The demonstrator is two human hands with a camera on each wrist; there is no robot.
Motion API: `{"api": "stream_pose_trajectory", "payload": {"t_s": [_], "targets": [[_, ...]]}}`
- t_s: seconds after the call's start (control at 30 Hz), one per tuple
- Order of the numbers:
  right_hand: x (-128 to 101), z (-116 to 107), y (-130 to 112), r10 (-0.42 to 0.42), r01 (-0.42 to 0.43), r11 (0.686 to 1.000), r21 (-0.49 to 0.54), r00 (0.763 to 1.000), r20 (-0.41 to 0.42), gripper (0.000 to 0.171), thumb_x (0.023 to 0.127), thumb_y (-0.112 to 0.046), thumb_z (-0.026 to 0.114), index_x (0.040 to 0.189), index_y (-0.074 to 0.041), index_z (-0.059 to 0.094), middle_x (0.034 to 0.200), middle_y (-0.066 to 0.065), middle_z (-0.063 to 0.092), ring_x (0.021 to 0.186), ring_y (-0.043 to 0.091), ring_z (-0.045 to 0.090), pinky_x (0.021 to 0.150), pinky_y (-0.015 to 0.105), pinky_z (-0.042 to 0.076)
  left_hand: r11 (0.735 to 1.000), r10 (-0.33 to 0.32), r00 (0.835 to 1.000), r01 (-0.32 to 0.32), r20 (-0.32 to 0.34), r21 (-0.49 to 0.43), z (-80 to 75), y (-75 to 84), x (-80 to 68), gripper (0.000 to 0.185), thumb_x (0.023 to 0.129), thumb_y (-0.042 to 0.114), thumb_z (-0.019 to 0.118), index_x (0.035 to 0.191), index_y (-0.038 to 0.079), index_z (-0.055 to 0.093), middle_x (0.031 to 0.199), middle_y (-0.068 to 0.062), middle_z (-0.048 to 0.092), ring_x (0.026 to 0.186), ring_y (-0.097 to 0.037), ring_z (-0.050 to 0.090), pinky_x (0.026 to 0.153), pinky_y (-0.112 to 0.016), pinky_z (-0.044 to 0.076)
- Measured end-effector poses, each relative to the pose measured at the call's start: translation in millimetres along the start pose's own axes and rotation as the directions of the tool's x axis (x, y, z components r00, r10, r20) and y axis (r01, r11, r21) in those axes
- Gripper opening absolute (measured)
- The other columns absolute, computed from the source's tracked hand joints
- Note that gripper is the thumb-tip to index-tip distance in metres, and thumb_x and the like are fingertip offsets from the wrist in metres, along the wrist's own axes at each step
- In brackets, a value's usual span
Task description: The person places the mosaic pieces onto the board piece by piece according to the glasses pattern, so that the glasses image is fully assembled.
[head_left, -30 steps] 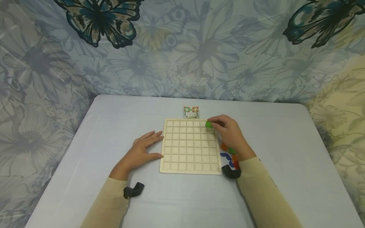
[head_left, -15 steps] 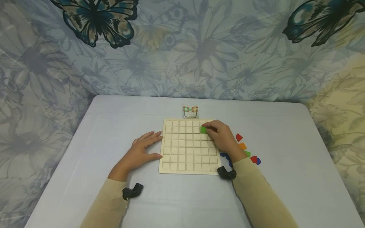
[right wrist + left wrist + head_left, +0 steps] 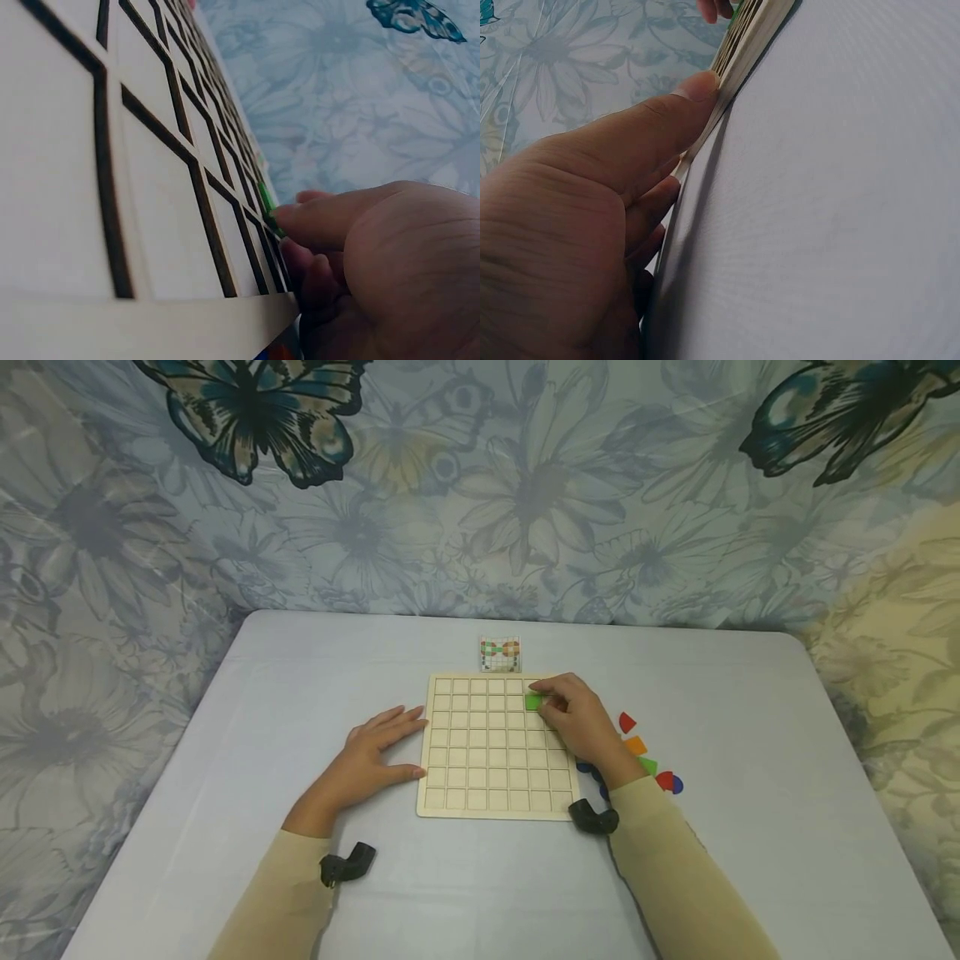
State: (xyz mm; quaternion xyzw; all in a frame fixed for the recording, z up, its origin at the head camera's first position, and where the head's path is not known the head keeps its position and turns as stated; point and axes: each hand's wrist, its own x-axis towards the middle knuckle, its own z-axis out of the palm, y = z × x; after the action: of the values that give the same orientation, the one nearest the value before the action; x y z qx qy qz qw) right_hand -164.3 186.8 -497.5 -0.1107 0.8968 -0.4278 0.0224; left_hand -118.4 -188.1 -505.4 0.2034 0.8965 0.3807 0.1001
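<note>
A pale wooden grid board (image 3: 480, 747) lies on the table. My left hand (image 3: 371, 752) rests beside its left side, fingers extended and spread, with the thumb at the edge. In the left wrist view the left thumb (image 3: 660, 124) touches the board's edge. At the board's upper right my right hand (image 3: 581, 714) holds a green square tile (image 3: 533, 702) between thumb and fingertips, at a grid cell. Seen from the right wrist, the thumb meets the green tile (image 3: 265, 199) low on the board's surface; the other fingertips are partly hidden.
Behind the board lies a small pattern card (image 3: 500, 654). Right of it are loose pieces: a red one (image 3: 627, 722), an orange one (image 3: 636, 745), a green one (image 3: 648, 766), and red and blue ones. Several blue pieces (image 3: 584, 767) are partly hidden by my right arm.
My right hand has brought the green tile left and nearer, from the board's top right corner to a cell further in. My left hand has stayed at the left edge.
</note>
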Motion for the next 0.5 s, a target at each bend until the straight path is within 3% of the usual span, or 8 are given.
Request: {"api": "stream_pose_trajectory", "payload": {"t_s": [0.33,0.5], "targets": [[-1.1,-0.6,-0.9,0.013,-0.012,0.999,0.042,1.0,-0.01,0.032,0.107,-0.008,0.069,0.139,-0.007,0.072,0.129,0.01,0.064,0.101,0.027,0.06,0.09,0.047,0.05,1.0,-0.003,1.0,0.003,-0.002,0.007,0.0,0.6,0.2,0.08,0.089,0.037,0.094,0.159,0.017,0.06,0.171,0.007,0.041,0.162,-0.027,0.025,0.122,-0.061,0.017],[-2.1,-3.0,-2.1,0.048,-0.044,0.987,0.156,0.999,-0.022,0.039,0.11,-0.034,0.068,0.142,-0.011,0.069,0.132,0.009,0.066,0.11,0.029,0.063,0.095,0.051,0.051,1.0,0.001,1.0,-0.001,-0.004,-0.007,0.3,1.2,0.3,0.08,0.089,0.035,0.094,0.159,0.017,0.06,0.171,0.007,0.041,0.162,-0.027,0.025,0.122,-0.061,0.016]]}}
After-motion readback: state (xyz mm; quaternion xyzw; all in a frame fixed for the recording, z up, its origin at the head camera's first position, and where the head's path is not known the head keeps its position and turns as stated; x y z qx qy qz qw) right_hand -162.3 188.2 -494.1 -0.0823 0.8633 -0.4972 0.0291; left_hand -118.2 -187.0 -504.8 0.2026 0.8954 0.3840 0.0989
